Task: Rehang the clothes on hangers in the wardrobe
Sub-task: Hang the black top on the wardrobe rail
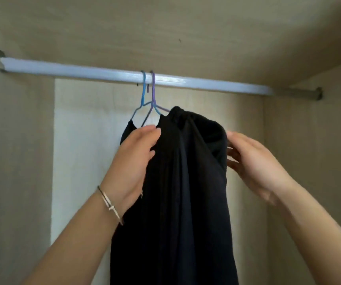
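Inspection of the head view finds no legible text, label, brand, number or sign. The black garment (186,182), the blue hanger (143,89), the purple hanger (153,89), the rail (83,72) and the wardrobe panels (17,140) show plain surfaces with nothing readable on them.

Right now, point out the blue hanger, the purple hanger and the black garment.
blue hanger (143,89): head view, on the neck under its hook.
purple hanger (154,91): head view, on the neck under its hook.
black garment (182,182): head view, middle of the draped fabric.
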A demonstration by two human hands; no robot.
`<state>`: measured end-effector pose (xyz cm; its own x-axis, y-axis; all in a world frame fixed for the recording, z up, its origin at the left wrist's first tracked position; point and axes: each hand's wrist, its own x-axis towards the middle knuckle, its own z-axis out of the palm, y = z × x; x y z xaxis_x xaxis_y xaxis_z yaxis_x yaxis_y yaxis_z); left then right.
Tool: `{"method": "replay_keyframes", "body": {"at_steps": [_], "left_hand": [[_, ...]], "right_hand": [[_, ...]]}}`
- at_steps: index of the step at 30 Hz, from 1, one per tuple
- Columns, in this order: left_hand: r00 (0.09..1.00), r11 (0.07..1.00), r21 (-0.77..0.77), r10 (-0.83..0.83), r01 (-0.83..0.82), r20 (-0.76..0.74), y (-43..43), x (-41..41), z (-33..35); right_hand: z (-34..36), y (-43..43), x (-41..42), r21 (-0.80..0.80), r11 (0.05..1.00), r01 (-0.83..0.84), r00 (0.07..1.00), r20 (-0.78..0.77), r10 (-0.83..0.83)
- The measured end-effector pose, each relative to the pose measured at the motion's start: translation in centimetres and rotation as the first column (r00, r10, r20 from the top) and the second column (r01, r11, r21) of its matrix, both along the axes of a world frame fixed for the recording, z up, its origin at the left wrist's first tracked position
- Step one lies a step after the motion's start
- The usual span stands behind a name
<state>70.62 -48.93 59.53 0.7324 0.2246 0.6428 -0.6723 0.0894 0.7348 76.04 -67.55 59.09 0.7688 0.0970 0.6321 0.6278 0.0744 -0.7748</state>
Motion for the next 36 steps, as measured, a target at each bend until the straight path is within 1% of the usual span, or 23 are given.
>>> {"method": "replay_keyframes", "body": {"at_steps": [1,2,5,9,13,15,16,18,21,23,25,29,31,33,34,36], "left_hand": [[0.999,0.999,-0.018,-0.031,0.030,-0.023,-0.6,0.4,1.6],[0.999,0.999,-0.028,-0.024,0.023,-0.036,-1.0,0.8,3.0],[0.988,0.993,-0.007,0.112,-0.114,-0.106,-1.0,2.9,6.7],[0.960,0.994,0.083,0.095,-0.075,-0.262,-0.2,5.1,9.3],[0.916,0.953,0.184,0.286,-0.242,-0.279,0.2,6.0,10.5],[0.894,0.930,0.204,0.354,-0.306,-0.275,0.8,6.3,11.1],[0.884,0.919,0.209,0.383,-0.335,-0.267,1.1,6.3,11.4],[0.870,0.898,0.203,0.432,-0.390,-0.237,1.5,6.0,12.1],[0.843,0.853,0.250,0.506,-0.458,-0.183,2.6,5.2,13.4],[0.850,0.855,0.250,0.500,-0.454,-0.167,3.2,4.6,14.6],[0.850,0.838,0.299,0.510,-0.455,-0.135,3.4,4.0,15.4],[0.843,0.803,0.366,0.531,-0.470,-0.082,3.6,2.8,15.0],[0.813,0.756,0.422,0.578,-0.501,-0.070,3.8,2.4,14.5],[0.796,0.736,0.429,0.602,-0.524,-0.062,4.1,1.9,14.6],[0.798,0.743,0.411,0.599,-0.528,-0.058,4.2,1.7,14.9],[0.816,0.760,0.392,0.576,-0.519,-0.036,4.2,1.1,15.3]], "right_hand": [[1.6,0.6,0.6,-0.008,1.000,-0.023,1.000,-0.004,0.023],[3.1,1.1,1.1,-0.016,0.999,-0.032,0.999,-0.005,0.032],[7.1,3.4,2.5,-0.045,0.995,-0.086,0.996,-0.028,0.085],[10.5,6.5,4.0,-0.148,0.958,-0.246,0.961,-0.163,0.222],[11.7,7.9,5.4,-0.222,0.941,-0.255,0.940,-0.286,0.187],[11.9,8.8,5.7,-0.244,0.917,-0.316,0.909,-0.355,0.218],[12.0,9.3,5.6,-0.256,0.909,-0.329,0.901,-0.372,0.222],[12.2,10.3,5.0,-0.260,0.919,-0.298,0.908,-0.373,0.189],[12.9,10.8,4.3,-0.215,0.948,-0.235,0.944,-0.283,0.170],[13.4,10.6,4.3,-0.148,0.963,-0.227,0.957,-0.216,0.192],[13.5,10.5,4.3,-0.082,0.971,-0.222,0.966,-0.156,0.208],[12.7,11.3,3.4,0.095,0.965,-0.245,0.951,-0.169,0.258],[12.4,11.9,3.3,0.152,0.957,-0.246,0.948,-0.170,0.270],[12.9,12.4,2.9,0.207,0.942,-0.263,0.944,-0.148,0.296],[13.3,12.6,2.6,0.222,0.937,-0.271,0.943,-0.136,0.305],[13.7,13.3,1.9,0.185,0.942,-0.278,0.947,-0.112,0.302]]}}
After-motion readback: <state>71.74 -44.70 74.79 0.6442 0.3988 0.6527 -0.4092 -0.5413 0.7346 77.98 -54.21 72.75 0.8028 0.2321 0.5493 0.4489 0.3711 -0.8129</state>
